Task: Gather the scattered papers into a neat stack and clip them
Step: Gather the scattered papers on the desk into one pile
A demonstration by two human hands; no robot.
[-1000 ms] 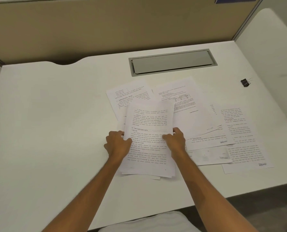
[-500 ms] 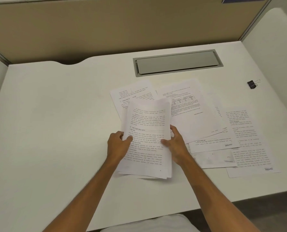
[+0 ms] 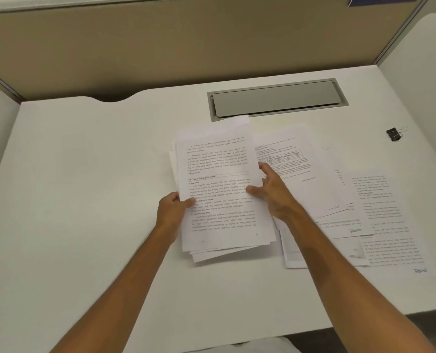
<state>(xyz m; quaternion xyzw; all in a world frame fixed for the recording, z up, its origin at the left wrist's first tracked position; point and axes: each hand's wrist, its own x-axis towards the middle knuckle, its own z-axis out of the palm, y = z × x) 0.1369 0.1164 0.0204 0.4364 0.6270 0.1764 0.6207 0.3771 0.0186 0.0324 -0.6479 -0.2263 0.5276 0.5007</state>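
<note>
Desk (image 3: pixel 84 200): one white worktop, and everything in play lies on it; every place below is given from the grey cable hatch (image 3: pixel 278 100) set into its far side.
Loose sheets (image 3: pixel 379 215): at least four printed pages lie fanned out nearer the person than the hatch and off toward its right end, overlapping each other; the exact count is hard to call because the edges hide under one another.
Held pile (image 3: pixel 219 194): one bundle of several sheets, just on the person's side of the hatch's left end, its far corner reaching the hatch frame; lower edges are stepped and uneven, so it is not squared yet.
Left hand (image 3: pixel 172 211): clamped on the pile's left edge, thumb on top, fingers underneath.
Right hand (image 3: pixel 273 192): thumb pressing the pile's right edge, other fingers spread and partly over the loose page beside it; whether they pinch the pile is not clear.
Binder clip (image 3: pixel 395 134): one, black, well off beyond the hatch's right end, apart from all the paper, untouched.
Step in hand: gathering, by the look of it roughly half the pages collected.
Next move: likely calls for the right hand to sweep the loose sheets onto the pile, then tapping edges flush before reaching for the clip.
</note>
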